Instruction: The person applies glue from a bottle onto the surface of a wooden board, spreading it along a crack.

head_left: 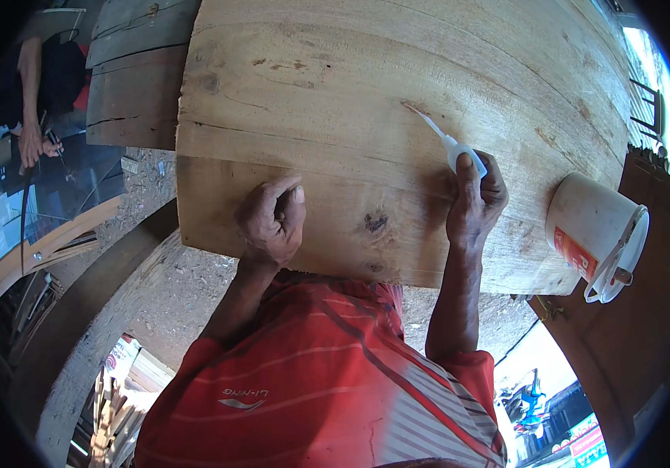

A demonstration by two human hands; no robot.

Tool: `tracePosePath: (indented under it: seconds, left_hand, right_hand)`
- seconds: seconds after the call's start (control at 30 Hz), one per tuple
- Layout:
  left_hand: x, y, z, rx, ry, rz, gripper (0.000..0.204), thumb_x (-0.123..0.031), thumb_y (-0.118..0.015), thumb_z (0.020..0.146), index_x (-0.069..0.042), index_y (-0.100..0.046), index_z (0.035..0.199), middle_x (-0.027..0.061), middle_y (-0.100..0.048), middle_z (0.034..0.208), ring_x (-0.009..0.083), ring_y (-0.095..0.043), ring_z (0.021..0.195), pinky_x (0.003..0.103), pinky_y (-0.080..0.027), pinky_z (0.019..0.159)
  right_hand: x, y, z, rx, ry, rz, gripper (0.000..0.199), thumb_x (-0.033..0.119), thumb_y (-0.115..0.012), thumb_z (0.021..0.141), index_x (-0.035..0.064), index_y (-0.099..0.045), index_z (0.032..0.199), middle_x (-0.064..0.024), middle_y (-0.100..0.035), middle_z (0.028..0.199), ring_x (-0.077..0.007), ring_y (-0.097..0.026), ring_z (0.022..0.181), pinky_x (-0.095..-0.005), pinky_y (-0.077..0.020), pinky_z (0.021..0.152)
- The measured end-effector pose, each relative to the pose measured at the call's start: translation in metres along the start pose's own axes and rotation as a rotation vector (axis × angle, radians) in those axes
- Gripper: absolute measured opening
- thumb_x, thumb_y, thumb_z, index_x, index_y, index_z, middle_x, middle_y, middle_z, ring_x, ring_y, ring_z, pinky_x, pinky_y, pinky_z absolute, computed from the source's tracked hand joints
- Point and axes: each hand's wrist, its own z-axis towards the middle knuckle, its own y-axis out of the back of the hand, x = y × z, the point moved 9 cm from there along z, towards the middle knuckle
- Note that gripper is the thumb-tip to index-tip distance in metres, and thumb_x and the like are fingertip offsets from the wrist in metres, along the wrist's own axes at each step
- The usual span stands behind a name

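Our right hand (478, 195) grips a white bottle (464, 156) over the right side of the wooden board (311, 101). At near left, our left hand (269, 222) curls; we cannot tell if it holds anything.

Above and right of the frame's centre, a small whitish bottle (456, 148), gripped at a tilt, with a thin tapering nozzle (434, 126) toward the upper left. Beneath, across the upper middle, a broad pale-brown wooden board (311, 101), flat, cracked and dark-knotted.
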Motion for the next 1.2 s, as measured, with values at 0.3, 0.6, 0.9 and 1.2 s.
tracePosePath:
  seconds: [0.3, 0.6, 0.9, 1.2]
  left_hand:
    - [0.0059, -0.0025, -0.0041, 0.085, 0.093, 0.02, 0.016, -0.002, -0.062, 0.093, 0.001, -0.066, 0.108, 0.0082, -0.067, 0.08, 0.0133, -0.064, 0.069, 0.027, -0.052, 0.064]
    - [0.0046, -0.0029, -0.0033, 0.098, 0.107, 0.037, 0.016, -0.003, -0.063, 0.093, 0.0, -0.066, 0.108, 0.0083, -0.068, 0.08, 0.0136, -0.065, 0.07, 0.027, -0.052, 0.064]
    - [0.0031, -0.0027, -0.0016, 0.093, 0.1, 0.041, 0.015, -0.003, -0.063, 0.093, 0.001, -0.066, 0.107, 0.0085, -0.068, 0.08, 0.0137, -0.065, 0.069, 0.027, -0.052, 0.064]
    - [0.0054, -0.0034, -0.0031, 0.095, 0.095, 0.038, 0.015, -0.003, -0.062, 0.093, 0.001, -0.066, 0.107, 0.0088, -0.068, 0.08, 0.0139, -0.065, 0.069, 0.028, -0.052, 0.064]
  right_hand:
    - [-0.0004, -0.0005, 0.0002, -0.001, 0.007, -0.018, 0.028, 0.026, -0.067, 0.096, -0.0019, -0.068, 0.098, 0.0005, -0.061, 0.073, -0.0061, -0.053, 0.066, -0.0228, -0.0401, 0.06]
    - [-0.0051, 0.0038, -0.0001, -0.023, 0.007, 0.012, 0.029, 0.028, -0.068, 0.095, -0.001, -0.069, 0.098, -0.0003, -0.062, 0.074, -0.0068, -0.053, 0.068, -0.0233, -0.0404, 0.062]
    - [-0.0034, 0.0052, -0.0019, -0.044, 0.0, 0.02, 0.031, 0.03, -0.068, 0.095, -0.0007, -0.069, 0.097, -0.0006, -0.063, 0.073, -0.0065, -0.054, 0.066, -0.0229, -0.0414, 0.059]
    - [-0.004, 0.0046, -0.0015, -0.044, 0.011, 0.027, 0.031, 0.03, -0.068, 0.096, -0.0011, -0.069, 0.098, -0.0004, -0.062, 0.072, -0.0063, -0.054, 0.066, -0.0225, -0.0415, 0.059]
